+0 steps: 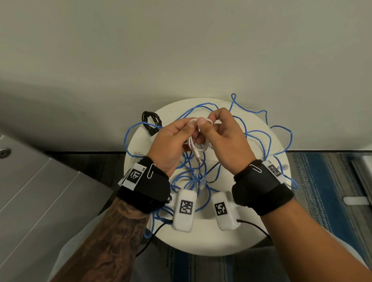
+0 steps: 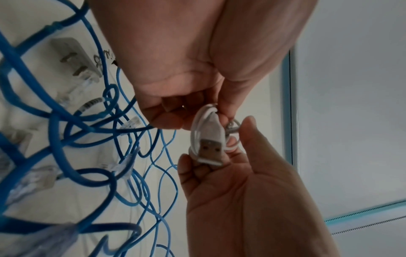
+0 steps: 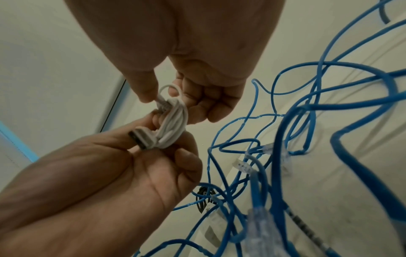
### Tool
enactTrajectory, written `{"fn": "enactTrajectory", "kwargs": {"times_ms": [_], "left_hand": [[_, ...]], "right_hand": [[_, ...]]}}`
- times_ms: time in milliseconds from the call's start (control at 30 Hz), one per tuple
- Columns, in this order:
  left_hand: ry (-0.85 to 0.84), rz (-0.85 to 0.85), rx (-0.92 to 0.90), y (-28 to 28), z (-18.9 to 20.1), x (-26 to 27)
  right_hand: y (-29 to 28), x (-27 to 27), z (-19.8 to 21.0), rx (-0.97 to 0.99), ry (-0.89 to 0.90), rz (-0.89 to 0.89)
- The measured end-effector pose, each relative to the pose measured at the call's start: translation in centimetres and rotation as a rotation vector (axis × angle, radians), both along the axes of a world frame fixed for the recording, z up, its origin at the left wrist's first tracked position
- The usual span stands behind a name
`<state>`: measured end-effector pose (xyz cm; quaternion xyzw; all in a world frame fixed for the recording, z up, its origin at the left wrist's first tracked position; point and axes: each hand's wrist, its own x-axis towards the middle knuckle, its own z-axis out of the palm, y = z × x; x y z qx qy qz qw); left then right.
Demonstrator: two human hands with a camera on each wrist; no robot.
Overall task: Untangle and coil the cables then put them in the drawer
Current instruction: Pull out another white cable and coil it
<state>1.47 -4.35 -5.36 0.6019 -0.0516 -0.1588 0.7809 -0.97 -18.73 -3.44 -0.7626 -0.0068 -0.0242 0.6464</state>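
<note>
Both hands hold white USB cable (image 1: 198,138) coil above round white table (image 1: 205,241). Left hand (image 1: 170,144) fingers curl round coil; right hand (image 1: 225,135) thumb and forefinger pinch its top loop. Blue cables (image 1: 258,138) tangled on table beneath; black cable (image 1: 150,120) at far-left edge.

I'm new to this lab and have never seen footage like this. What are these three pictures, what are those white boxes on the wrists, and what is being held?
No machine here: a person works with bare hands. The big picture comes from a head camera looking down; the other two come from the white boxes, cameras strapped to each wrist.

The left hand and right hand together hold a small coiled white USB cable, its plug sticking out. Below them, a round white table carries a tangle of blue network cables and a small black cable at its far left edge.
</note>
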Motion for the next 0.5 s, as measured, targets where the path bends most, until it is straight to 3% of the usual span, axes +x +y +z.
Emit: {"fn": "enactTrajectory", "kwargs": {"times_ms": [133, 233, 500], "left_hand": [[-0.047, 0.019, 0.103, 0.0, 0.1, 0.1], [-0.087, 0.028, 0.193, -0.1, 0.1, 0.1], [-0.117, -0.023, 0.236, -0.5, 0.6, -0.4]], "right_hand": [[-0.5, 0.3, -0.2, -0.104, -0.029, -0.009], [-0.8, 0.7, -1.0, -0.288, -0.120, -0.092], [-1.0, 0.3, -0.6, -0.138, -0.218, -0.145]]}}
